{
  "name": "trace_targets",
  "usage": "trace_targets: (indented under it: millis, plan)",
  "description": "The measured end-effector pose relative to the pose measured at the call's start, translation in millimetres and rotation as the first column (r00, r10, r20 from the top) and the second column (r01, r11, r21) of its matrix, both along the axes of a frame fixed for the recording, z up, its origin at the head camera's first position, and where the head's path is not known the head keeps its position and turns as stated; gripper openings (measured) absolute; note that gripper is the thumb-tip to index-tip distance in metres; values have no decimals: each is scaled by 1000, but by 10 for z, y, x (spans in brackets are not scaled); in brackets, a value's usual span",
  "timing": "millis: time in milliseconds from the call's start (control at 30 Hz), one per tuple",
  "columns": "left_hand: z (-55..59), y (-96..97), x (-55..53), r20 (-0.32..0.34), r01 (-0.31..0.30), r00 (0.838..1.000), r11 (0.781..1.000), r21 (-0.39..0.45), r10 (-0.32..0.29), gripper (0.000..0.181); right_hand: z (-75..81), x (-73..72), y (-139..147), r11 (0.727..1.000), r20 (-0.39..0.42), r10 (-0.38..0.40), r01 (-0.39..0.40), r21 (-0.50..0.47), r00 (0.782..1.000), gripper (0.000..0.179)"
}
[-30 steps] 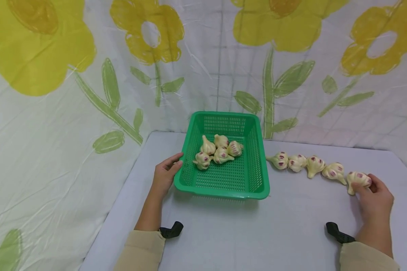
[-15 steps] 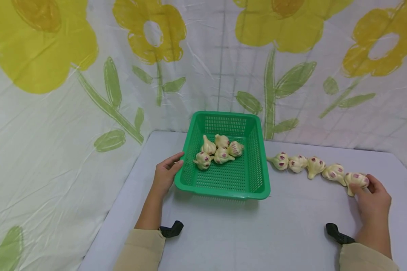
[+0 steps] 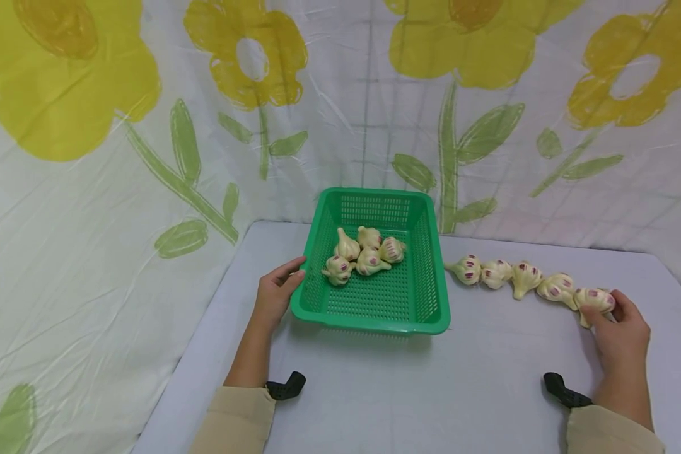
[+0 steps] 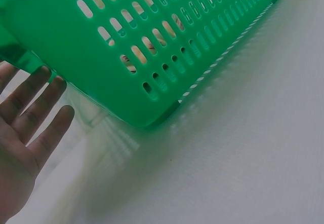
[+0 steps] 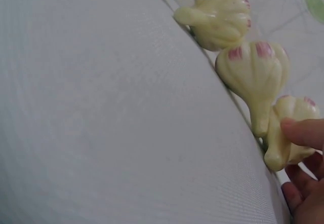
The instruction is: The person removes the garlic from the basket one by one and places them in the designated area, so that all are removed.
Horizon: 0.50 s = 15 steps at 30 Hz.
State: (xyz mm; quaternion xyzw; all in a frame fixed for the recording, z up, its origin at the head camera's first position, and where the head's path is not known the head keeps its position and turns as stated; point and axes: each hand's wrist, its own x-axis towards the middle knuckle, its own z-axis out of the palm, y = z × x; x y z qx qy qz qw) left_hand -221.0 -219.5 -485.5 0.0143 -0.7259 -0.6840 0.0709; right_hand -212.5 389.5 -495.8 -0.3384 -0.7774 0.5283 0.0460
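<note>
A green perforated plastic basket (image 3: 374, 325) stands on the table with several garlic bulbs (image 3: 369, 260) gathered in it. My left hand (image 3: 273, 293) touches the basket's left rim; in the left wrist view its fingers (image 4: 48, 100) are straight and spread against the outer wall. To the right of the basket several pale bulbs with purple patches lie in a slanting row. My right hand (image 3: 621, 334) pinches the garlic bulb (image 3: 596, 300) at the row's right end, thumb on its near side. That bulb sits right beside its neighbouring bulb (image 5: 253, 82), stem pointing toward me.
A white-covered table (image 3: 403, 397) spreads in front of both hands. Behind it hangs a white cloth (image 3: 329, 126) with yellow flowers, close to the basket's back. Black camera mounts (image 3: 286, 386) sit on both wrists.
My right hand has shifted slightly left with the end bulb, bringing it up against the bulb beside it. My left hand and the basket have stayed in place.
</note>
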Motion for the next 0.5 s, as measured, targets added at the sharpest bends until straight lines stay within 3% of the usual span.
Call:
trace_targets:
  millis: [200,433,500]
  plan:
    - [21,19,22,-16,-1,1000,1000,2,1,37,-24,7,-3,1000,-7,13,-13,28,1000,80]
    - [260,72,152,-25,16,1000,1000,-25,-16,39,-15,8,-13,1000,-6,3,-3,14,1000,80]
    - [280,79,162,-17,13,1000,999,-30,-14,39,-10,4,-12,1000,-1,-3,3,-6,1000,81]
